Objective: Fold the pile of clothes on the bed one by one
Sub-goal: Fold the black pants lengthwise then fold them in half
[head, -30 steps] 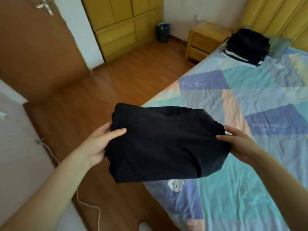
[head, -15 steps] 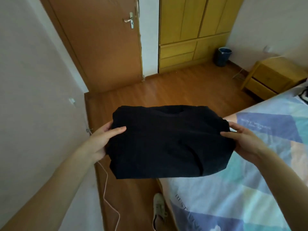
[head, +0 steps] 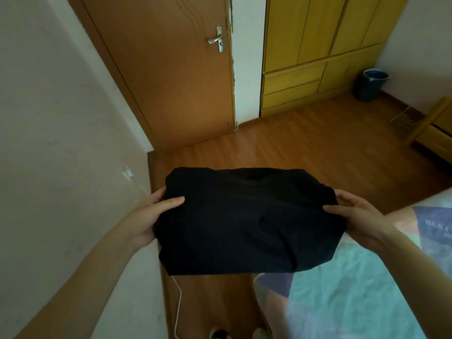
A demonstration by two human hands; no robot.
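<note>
A folded black garment (head: pixel 247 221) is held flat in the air in front of me, above the wooden floor and the bed's corner. My left hand (head: pixel 151 216) grips its left edge, thumb on top and fingers underneath. My right hand (head: pixel 354 218) grips its right edge the same way. The bed (head: pixel 354 302) with its patchwork cover shows only at the lower right. No pile of clothes is in view.
A pale wall (head: pixel 61 143) stands close on my left with a white cable (head: pixel 177 311) hanging down it. A brown door (head: pixel 171 69) and yellow wardrobe (head: pixel 318 52) lie ahead. A blue bin (head: pixel 371 85) and a wooden nightstand (head: pixel 437 133) sit far right.
My view has swung left, away from the bed toward the door and wall. The black garment stays gripped between both hands the whole time.
</note>
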